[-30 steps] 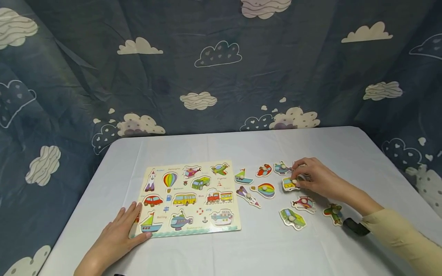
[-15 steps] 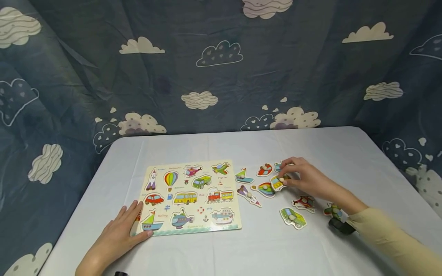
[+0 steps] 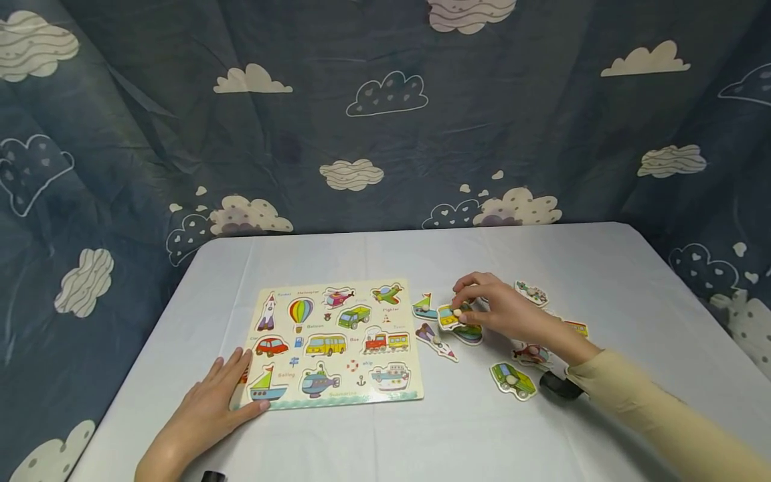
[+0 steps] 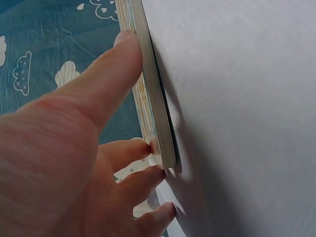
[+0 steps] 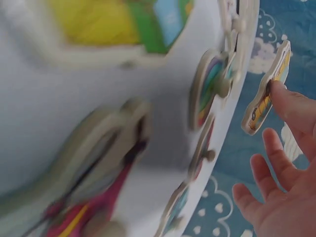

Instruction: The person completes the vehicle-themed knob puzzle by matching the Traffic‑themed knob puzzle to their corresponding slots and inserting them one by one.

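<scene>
My right hand (image 3: 506, 311) pinches the knob of a yellow bus puzzle piece (image 3: 448, 318) between thumb and finger. In the right wrist view the bus piece (image 5: 266, 94) is held up off the white table, its other fingers spread below. In the head view it overlaps the balloon piece (image 3: 468, 335), just right of the sailboat piece (image 3: 424, 311). My left hand (image 3: 201, 418) rests at the lower left corner of the puzzle board (image 3: 337, 402), fingers on its left side. The left wrist view shows the thumb lying along the board's edge (image 4: 160, 113).
A rocket piece (image 3: 436, 343) lies beside the board's right edge. Farther right are a green truck piece (image 3: 512, 381), a helicopter piece (image 3: 530, 353), a ship piece (image 3: 531, 292) and a train piece (image 3: 578, 328), partly behind the forearm. A dark cloud-patterned cloth (image 3: 385, 154) hangs behind the table.
My right hand has lifted the yellow bus piece and carried it left toward the board, uncovering the ship and train pieces. The left hand stays in place on the board.
</scene>
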Motion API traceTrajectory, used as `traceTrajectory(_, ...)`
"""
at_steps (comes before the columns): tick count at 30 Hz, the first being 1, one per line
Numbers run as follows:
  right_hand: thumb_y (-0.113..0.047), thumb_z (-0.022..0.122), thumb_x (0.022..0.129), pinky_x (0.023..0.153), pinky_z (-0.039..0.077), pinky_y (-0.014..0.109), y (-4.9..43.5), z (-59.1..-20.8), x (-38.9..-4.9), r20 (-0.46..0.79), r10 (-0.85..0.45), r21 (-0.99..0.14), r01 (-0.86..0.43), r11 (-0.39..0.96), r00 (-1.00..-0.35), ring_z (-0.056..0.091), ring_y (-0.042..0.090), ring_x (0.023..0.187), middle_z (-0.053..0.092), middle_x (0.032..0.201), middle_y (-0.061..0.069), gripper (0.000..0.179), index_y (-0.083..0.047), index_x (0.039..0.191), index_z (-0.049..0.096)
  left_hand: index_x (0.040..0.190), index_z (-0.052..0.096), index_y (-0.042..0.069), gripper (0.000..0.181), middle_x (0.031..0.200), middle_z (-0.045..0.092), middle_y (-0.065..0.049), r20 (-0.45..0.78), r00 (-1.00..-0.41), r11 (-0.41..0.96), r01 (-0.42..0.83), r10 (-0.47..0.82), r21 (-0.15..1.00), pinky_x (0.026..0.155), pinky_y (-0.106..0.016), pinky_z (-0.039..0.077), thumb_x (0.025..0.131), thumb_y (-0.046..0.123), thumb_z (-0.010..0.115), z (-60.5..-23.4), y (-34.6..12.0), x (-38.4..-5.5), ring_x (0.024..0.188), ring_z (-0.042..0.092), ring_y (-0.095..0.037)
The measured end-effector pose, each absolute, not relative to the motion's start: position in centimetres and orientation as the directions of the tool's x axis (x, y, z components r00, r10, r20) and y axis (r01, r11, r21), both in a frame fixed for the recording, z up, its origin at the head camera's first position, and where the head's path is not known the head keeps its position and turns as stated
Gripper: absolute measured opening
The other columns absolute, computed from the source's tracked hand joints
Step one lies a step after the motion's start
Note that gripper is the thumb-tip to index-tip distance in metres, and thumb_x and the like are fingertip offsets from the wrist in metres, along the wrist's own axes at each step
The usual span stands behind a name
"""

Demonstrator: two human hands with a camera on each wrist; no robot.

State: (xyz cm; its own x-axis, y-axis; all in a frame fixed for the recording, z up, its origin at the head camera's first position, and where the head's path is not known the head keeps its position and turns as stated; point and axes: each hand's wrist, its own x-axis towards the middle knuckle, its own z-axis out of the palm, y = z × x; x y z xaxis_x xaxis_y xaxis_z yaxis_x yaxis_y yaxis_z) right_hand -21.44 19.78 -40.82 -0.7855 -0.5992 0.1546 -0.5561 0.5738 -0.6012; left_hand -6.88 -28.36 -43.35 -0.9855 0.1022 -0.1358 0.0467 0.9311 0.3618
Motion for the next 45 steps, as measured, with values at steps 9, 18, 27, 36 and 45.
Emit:
traceTrajectory(9,-0.017,0.079,0.085,0.094,0.042,0.051,16.7,-40.3,-21.7,0.123,-0.641,-0.629,-0.559,0.54,-0.758,0.047,0.027,0.119,0.057,0.126,0.008,0.016,-0.024,0.097,0.072,0.152,0.034,0.002,0.106,0.155,0.03,-0.024,-0.134,-0.986,0.932,0.044,0.099,0.361,0.096,-0.078,0.024,0.079,0.073,0.063,-43.2,-28.3,-7.0,0.139,0.022,-0.054)
traceTrajectory(18,-0.021,0.079,0.086,0.097,0.042,0.047,14.1,-39.5,-21.8,0.099,-0.693,-0.601,-0.598,0.53,-0.714,0.048,0.025,0.118,0.056,0.127,0.008,0.012,-0.024,0.096,0.072,0.152,0.034,0.003,0.103,0.155,0.03,-0.024,-0.115,-0.988,0.931,0.058,0.105,0.36,0.096,-0.078,0.024,0.08,0.07,0.064,-43.2,-28.4,-6.8,0.138,0.022,-0.055)
traceTrajectory(27,-0.022,0.079,0.086,0.098,0.042,0.045,12.1,-39.4,-22.4,0.101,-0.738,-0.577,-0.643,0.503,-0.668,0.047,0.022,0.119,0.056,0.127,0.008,0.012,-0.024,0.096,0.072,0.151,0.035,0.002,0.104,0.155,0.029,-0.025,-0.129,-0.987,0.931,0.047,0.1,0.361,0.096,-0.078,0.024,0.079,0.071,0.064,-43.4,-28.3,-6.8,0.138,0.022,-0.054)
traceTrajectory(36,-0.021,0.079,0.086,0.1,0.041,0.043,10.4,-39.1,-22.8,0.102,-0.754,-0.574,-0.657,0.489,-0.649,0.047,0.02,0.119,0.056,0.126,0.006,0.011,-0.021,0.096,0.073,0.151,0.035,0.003,0.103,0.155,0.03,-0.025,-0.123,-0.987,0.934,0.051,0.1,0.354,0.096,-0.078,0.024,0.08,0.071,0.064,-43.2,-28.2,-6.8,0.138,0.022,-0.054)
traceTrajectory(45,-0.021,0.079,0.086,0.099,0.041,0.041,8.4,-39.3,-23.5,0.089,-0.789,-0.598,-0.666,0.445,-0.608,0.044,0.019,0.12,0.055,0.128,0.005,0.012,-0.024,0.096,0.072,0.151,0.035,0.003,0.103,0.154,0.031,-0.024,-0.123,-0.988,0.934,0.048,0.097,0.354,0.096,-0.077,0.025,0.079,0.07,0.065,-43.3,-28.2,-6.7,0.138,0.023,-0.054)
